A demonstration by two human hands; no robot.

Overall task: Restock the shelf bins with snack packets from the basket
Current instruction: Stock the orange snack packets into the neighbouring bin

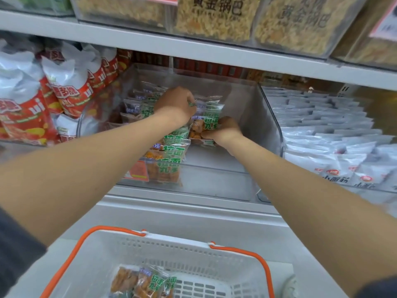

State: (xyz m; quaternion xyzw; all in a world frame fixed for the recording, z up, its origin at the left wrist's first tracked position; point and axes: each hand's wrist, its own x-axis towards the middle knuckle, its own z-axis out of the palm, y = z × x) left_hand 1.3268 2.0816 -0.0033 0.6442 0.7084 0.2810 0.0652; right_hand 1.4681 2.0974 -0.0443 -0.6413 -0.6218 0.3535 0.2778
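Note:
Both my hands reach into a clear plastic shelf bin (268, 117) on the middle shelf. My left hand (175, 104) pinches the top of a green-and-clear snack packet at the back of a row of packets (169, 160). My right hand (224, 131) grips another snack packet (202, 125) with orange pieces, standing it against the row. The right half of the bin floor is bare. Below, a white basket (193, 250) with orange handles holds a few more of the same packets (144, 282).
Red-and-white chip bags (43, 100) fill the space left of the bin. A neighbouring clear bin to the right holds several white packets (326, 134). The upper shelf carries bins of yellow crispy snacks (214, 16). A white shelf ledge (193, 211) lies between bin and basket.

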